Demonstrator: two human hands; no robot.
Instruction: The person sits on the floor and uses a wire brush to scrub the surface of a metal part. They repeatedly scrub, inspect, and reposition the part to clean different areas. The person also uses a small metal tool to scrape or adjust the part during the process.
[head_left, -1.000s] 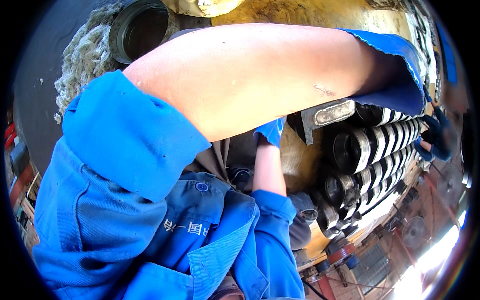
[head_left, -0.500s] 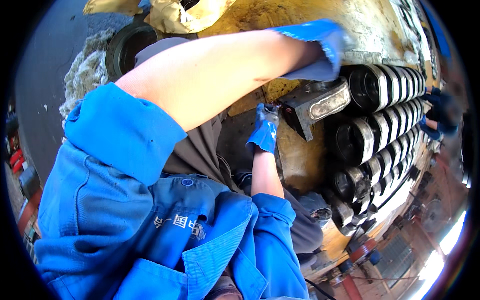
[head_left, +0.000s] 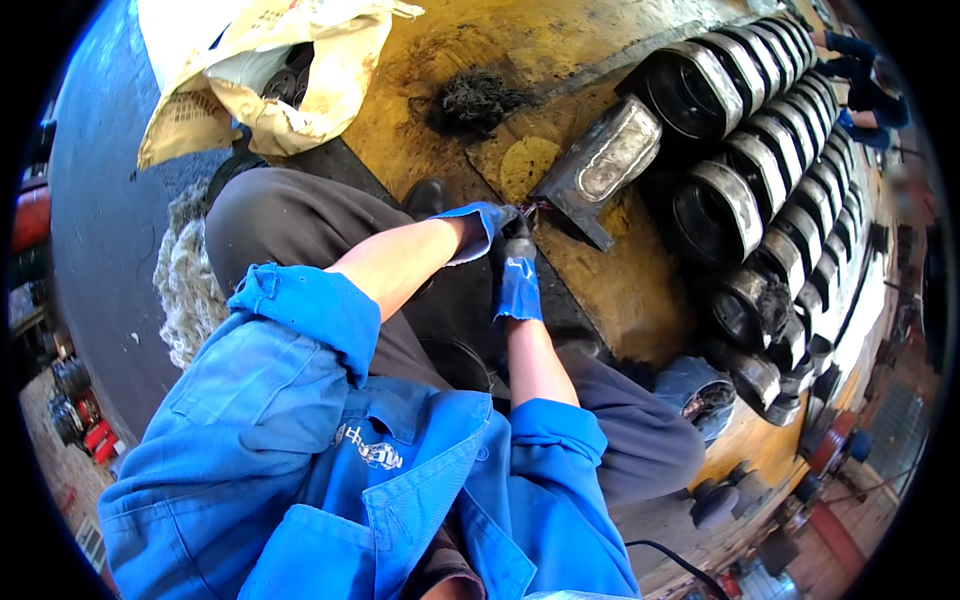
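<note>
My left hand (head_left: 494, 217), in a blue-cuffed work glove with dark fingers, is closed and meets my right hand in front of my knees. My right hand (head_left: 518, 262), gloved the same way, is closed just below it. Small reddish and pale bits show at the fingertips; what each hand grips is too small and hidden to name. Right beside the fingers lies a dark metal block (head_left: 600, 178), tilted, its bright worn top face rounded at the end. My fingertips are close to the block's near left corner; whether they touch it I cannot tell.
Rows of black hollow metal parts (head_left: 716, 213) with bright rims stand to the right. A dark fibrous clump (head_left: 478, 100) lies on the yellow-stained floor ahead. An open paper sack (head_left: 340, 85) is at far left, with pale fibre waste (head_left: 188, 285) nearer. Another person (head_left: 862, 75) is at far right.
My left hand has come back from over the block, near the metal parts, to beside my right hand. The view has shifted, showing the sack and dark clump more fully.
</note>
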